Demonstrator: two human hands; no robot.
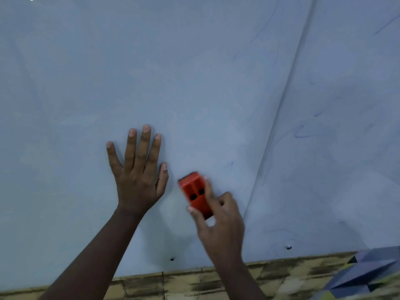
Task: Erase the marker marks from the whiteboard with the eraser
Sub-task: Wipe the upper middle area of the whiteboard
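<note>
Whiteboard (194, 72), spanning most of the view, with faint blue marker marks (302, 132) mainly on its right panel. Left hand (138, 172), flat on the board, fingers straight and spread. Right hand (218, 221), fingers curled around an orange eraser (194, 192) held against the board, just right of the left thumb.

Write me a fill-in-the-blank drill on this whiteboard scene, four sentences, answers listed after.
1. The right hand grips an eraser whose colour is ____.
2. The left hand lies ____ against the whiteboard, fingers spread.
3. The marker marks left on the board are ____ in colour.
4. Most of the clearest marks lie to the ____ of the eraser.

Missing words: orange-red; flat; blue; right
</note>
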